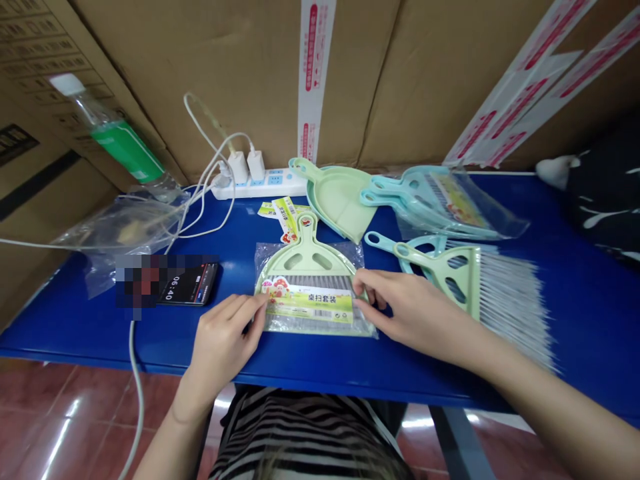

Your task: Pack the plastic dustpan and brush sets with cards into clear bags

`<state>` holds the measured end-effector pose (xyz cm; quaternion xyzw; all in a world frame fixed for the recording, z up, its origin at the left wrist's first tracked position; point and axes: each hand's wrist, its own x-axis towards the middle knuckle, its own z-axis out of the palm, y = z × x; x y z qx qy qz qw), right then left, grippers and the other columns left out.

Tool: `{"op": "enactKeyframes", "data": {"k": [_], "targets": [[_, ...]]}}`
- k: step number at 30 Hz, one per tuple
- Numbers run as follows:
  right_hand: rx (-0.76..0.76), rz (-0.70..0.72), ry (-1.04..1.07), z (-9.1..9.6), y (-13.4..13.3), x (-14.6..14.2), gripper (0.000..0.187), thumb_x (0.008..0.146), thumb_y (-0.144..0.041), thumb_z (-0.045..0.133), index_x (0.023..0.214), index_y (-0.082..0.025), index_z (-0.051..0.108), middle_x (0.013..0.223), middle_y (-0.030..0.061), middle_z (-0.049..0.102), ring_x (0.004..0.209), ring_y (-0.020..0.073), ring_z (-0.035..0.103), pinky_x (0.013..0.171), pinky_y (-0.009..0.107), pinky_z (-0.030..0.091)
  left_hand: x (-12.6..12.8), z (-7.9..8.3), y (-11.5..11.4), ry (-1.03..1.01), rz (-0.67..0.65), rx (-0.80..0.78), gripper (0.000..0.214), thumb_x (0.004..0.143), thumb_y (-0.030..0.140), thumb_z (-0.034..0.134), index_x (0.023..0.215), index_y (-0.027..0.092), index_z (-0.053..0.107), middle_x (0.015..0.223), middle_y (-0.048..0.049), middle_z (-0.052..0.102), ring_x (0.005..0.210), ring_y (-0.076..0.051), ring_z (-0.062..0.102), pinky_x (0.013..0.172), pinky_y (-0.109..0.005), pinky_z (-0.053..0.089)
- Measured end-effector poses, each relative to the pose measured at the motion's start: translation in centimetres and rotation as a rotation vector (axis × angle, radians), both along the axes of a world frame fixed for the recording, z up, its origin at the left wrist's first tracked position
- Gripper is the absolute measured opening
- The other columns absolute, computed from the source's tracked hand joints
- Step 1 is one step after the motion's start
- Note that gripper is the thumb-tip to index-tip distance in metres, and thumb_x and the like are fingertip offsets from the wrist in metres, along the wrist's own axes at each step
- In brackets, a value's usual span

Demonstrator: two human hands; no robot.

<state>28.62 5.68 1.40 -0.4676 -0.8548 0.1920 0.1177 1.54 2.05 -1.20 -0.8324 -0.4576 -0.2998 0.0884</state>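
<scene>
Probably best to take bagged dustpan set (pixel 313 280), flat on surface (pixel 575 280) just right of phone (pixel 187 285), by side edges (light, stiff inside, film slick), w/ L hand (pixel 223 340) grip narrow, fingertips resting on edge nearer phone, R hand (pixel 410 310) grip pinching far edge.

Phone (pixel 187 285) half pixelated, packet (pixel 313 293) edge perhaps hidden under right fingers (pixel 366 281)

Bright even light (wide-angle warp at edges)
</scene>
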Motion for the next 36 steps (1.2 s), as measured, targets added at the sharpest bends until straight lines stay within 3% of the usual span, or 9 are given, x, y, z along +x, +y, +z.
{"op": "enactKeyframes", "data": {"k": [5,11,22,29,33,36], "targets": [[-0.057,-0.015,0.064,-0.3,0.2,-0.2,0.014,0.08,-0.01,0.045,0.078,-0.023,0.044,0.066,-0.0025,0.055,0.054,0.0129,0.052,0.055,0.025,0.035,0.1,0.0,0.1,-0.011,-0.039,0.004,0.012,0.096,0.014,0.053,0.096,0.015,0.065,0.075,-0.0001,0.071,0.063,-0.012,0.066,0.064,-0.025,0.054],[-0.066,-0.007,0.146,-0.3,0.5,-0.3,0.021,0.073,-0.004,0.043,0.077,-0.024,0.04,0.059,-0.0065,0.045,0.049,0.0123,0.043,0.054,0.024,0.032,0.0,0.2,-0.2,-0.041,-0.081,-0.027,0.012,0.095,0.014,0.054,0.095,0.017,0.066,0.075,0.0006,0.072,0.061,-0.01,0.064,0.062,-0.024,0.054],[-0.122,-0.025,0.071,0.2,0.8,-0.3,0.021,0.073,-0.005,0.042,0.072,-0.024,0.036,0.056,-0.007,0.043,0.049,0.0118,0.041,0.054,0.025,0.029,0.1,0.3,-0.4,-0.096,-0.147,-0.065,0.012,0.095,0.014,0.054,0.094,0.018,0.066,0.073,0.0007,0.071,0.058,-0.01,0.063,0.058,-0.023,0.053],[-0.155,-0.04,0.08,0.7,0.8,0.3,0.013,0.093,-0.025,0.034,0.097,-0.022,0.045,0.064,-0.0028,0.05,0.057,0.0161,0.049,0.057,0.028,0.037,0.1,0.5,-0.4,-0.078,-0.182,-0.048,0.012,0.095,0.014,0.055,0.095,0.018,0.066,0.076,-0.0001,0.072,0.06,-0.011,0.064,0.06,-0.024,0.054],[-0.228,-0.076,0.126,1.4,0.4,0.5,0.039,0.094,-0.043,0.038,0.123,-0.017,0.046,0.071,-0.0003,0.055,0.063,0.018,0.055,0.059,0.03,0.042,0.0,0.5,-0.4,-0.081,-0.202,-0.049,0.014,0.095,0.015,0.053,0.094,0.017,0.067,0.075,-0.0007,0.072,0.061,-0.011,0.064,0.058,-0.024,0.054],[-0.308,-0.099,0.193,1.4,-0.5,0.8,0.061,0.09,-0.048,0.047,0.141,-0.016,0.037,0.085,0.0029,0.057,0.068,0.0176,0.057,0.062,0.031,0.048,-0.2,0.5,-0.5,-0.086,-0.218,-0.046,0.015,0.095,0.014,0.052,0.094,0.018,0.067,0.076,-0.0011,0.073,0.061,-0.011,0.064,0.059,-0.025,0.054]]}}
